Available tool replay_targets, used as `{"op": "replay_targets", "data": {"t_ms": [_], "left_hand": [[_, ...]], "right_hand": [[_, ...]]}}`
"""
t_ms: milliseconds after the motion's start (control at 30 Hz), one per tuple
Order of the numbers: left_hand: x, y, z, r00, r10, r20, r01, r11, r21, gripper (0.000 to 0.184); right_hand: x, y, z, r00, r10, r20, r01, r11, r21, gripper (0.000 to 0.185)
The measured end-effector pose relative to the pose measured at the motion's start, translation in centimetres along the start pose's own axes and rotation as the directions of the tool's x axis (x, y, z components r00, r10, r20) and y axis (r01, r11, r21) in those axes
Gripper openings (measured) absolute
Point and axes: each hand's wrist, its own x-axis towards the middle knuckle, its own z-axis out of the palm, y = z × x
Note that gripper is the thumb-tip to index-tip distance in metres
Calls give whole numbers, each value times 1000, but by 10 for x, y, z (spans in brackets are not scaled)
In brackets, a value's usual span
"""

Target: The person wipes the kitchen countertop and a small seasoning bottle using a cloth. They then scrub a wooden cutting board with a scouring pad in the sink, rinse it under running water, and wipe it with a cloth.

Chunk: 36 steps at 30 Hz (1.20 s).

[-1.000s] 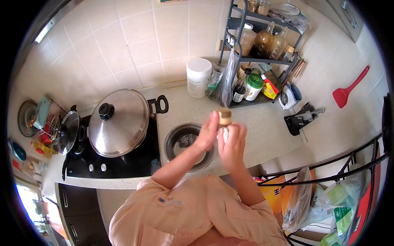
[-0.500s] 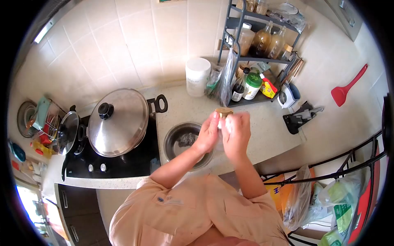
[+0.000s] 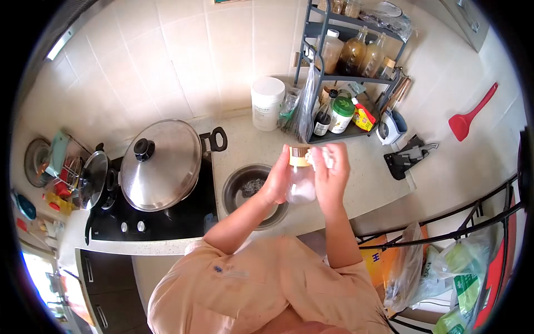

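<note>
Above the counter, a clear jar point(image 3: 301, 188) with white contents in its lower part stands upright between my hands. Its lid point(image 3: 299, 151) is brown and gold. My left hand point(image 3: 275, 182) is wrapped round the jar's left side, thumb up by the lid. A crumpled white wad point(image 3: 327, 158), tissue or cloth, is pinched in my right hand point(image 3: 332, 181) against the right of the lid and neck. Just behind my left forearm is a round metal basin point(image 3: 227, 196) holding a dark, mesh-like clump point(image 3: 253, 187).
A large lidded wok point(image 3: 161, 178) sits on the black cooktop point(image 3: 172, 227) to the left. At the back are a white tub point(image 3: 268, 104) and a dark rack point(image 3: 356, 81) of bottles. A knife holder point(image 3: 401, 164) lies right; bags hang beside a black rail point(image 3: 439, 236).
The jar is now upright and plainly visible, where the hands mostly covered it before. My right hand has shifted slightly right, with the white wad beside the lid.
</note>
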Motion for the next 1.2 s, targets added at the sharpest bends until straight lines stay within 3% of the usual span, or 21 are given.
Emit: {"op": "replay_targets", "data": {"t_ms": [33, 100, 133, 233, 267, 300, 367, 400, 500, 600, 700, 767, 800, 900, 967, 1033, 1167, 1200], "left_hand": [[-1, 0, 7, 996, 1, -85, -3, 1000, -25, 67], [4, 0, -21, 999, 19, -37, -19, 1000, -7, 66], [7, 5, -34, 999, 48, 18, -48, 998, 28, 66], [11, 14, -43, 987, 113, 112, -126, 985, 116, 67], [14, 13, -48, 980, 142, 139, -162, 975, 151, 67], [17, 13, -50, 970, 173, 171, -204, 961, 188, 66], [16, 11, -49, 976, 190, 103, -209, 952, 222, 67], [14, 10, -46, 976, 209, 53, -216, 935, 282, 68], [10, 7, -24, 965, 259, -42, -231, 914, 333, 69], [7, -1, -29, 951, 308, 24, -291, 867, 404, 66], [10, -4, -45, 961, 273, 42, -270, 895, 356, 64], [12, -3, -50, 969, 231, 86, -246, 928, 281, 64], [11, -6, -49, 975, 219, 29, -218, 935, 278, 64], [9, -18, -36, 977, 182, -112, -149, 957, 249, 64], [1, -19, -22, 976, 177, -124, -128, 936, 327, 62], [1, -13, -33, 987, 145, -76, -119, 952, 281, 61], [-1, -19, -34, 985, 141, -104, -96, 931, 353, 59], [-4, -32, -31, 958, 214, -192, -105, 882, 460, 60]], "right_hand": [[-4, 2, -1, 998, 3, 61, 1, 998, -66, 17], [-15, 12, -7, 982, 10, 189, 28, 980, -196, 17], [-24, 19, -9, 976, 50, 211, -18, 988, -151, 19], [-45, 41, -14, 915, 341, 215, -353, 936, 15, 20], [-47, 32, -15, 834, 441, 331, -529, 810, 255, 21], [-52, 28, -11, 813, 464, 353, -573, 744, 342, 23], [-65, 19, -2, 768, 501, 399, -640, 580, 504, 29], [-65, 18, -6, 687, 550, 476, -727, 521, 447, 38], [-68, 34, -7, 817, 447, 364, -564, 750, 344, 40], [-66, 23, -7, 864, 407, 296, -493, 801, 338, 38], [-69, 30, -14, 934, 147, 326, -178, 982, 68, 33], [-61, 27, -16, 959, 145, 243, -165, 984, 65, 30], [-56, 23, -17, 969, 146, 200, -161, 985, 62, 28], [-32, -7, -3, 979, -177, 97, 188, 975, -119, 27], [-28, -12, 3, 969, -196, 148, 223, 954, -199, 21], [-30, -7, 8, 955, -174, 238, 239, 930, -278, 19], [-26, -4, 7, 938, -250, 240, 292, 943, -159, 24], [-16, -12, 8, 946, -289, 151, 313, 933, -179, 25]]}}
